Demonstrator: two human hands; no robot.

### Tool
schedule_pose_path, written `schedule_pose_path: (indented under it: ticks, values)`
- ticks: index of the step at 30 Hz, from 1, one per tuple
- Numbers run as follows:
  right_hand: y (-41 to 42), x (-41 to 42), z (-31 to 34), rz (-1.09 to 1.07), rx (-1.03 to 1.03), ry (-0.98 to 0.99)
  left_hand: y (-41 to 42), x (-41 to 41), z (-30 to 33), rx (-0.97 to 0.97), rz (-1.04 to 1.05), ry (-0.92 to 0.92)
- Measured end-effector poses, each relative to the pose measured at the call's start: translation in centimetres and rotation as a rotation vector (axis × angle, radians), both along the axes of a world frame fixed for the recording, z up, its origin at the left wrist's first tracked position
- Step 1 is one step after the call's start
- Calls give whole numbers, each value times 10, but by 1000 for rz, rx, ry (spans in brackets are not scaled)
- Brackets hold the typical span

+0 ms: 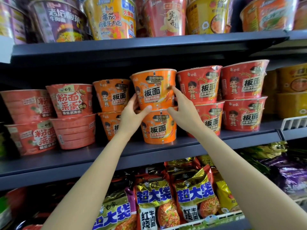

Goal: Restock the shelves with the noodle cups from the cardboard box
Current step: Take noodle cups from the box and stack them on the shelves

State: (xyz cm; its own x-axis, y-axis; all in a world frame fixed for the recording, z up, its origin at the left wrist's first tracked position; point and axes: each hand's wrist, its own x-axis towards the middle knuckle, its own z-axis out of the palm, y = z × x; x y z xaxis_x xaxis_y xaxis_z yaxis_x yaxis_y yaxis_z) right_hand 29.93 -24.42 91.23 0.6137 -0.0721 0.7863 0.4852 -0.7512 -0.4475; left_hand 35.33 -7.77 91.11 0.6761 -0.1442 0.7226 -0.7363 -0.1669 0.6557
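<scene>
An orange noodle cup (155, 87) sits on top of a second orange noodle cup (157, 127) at the front of the middle shelf (99, 155). My left hand (132, 113) holds the upper cup's lower left side, thumb across its base. My right hand (182, 112) holds its right side, with the index finger stretched up along the wall. Behind to the left stands another stack of two orange cups (113, 95). The cardboard box is out of view.
Red noodle cups (242, 80) are stacked in twos to the right, pink-red cups (71, 100) to the left. The top shelf (149, 42) carries large noodle bowls. Below, bagged noodle packs (152, 200) fill the lower shelf. Yellow tubs (290, 97) stand at the far right.
</scene>
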Motion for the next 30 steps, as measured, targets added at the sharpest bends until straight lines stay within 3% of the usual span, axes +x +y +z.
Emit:
schedule_pose_path:
  ticks: [5,23,27,30]
  values:
    - [-2,6,5,35,51,67,-5,-4,-6,34,128,-84]
    - [-10,11,-1,128,-43,78,0,-5,-3,-48,36,23]
    - [6,-15,-9,-53,-62,-174,18,-10,-7,5,91,-51]
    - [37,-39,-15,-60,-207,-504,64,-12,-14,76,349,-371]
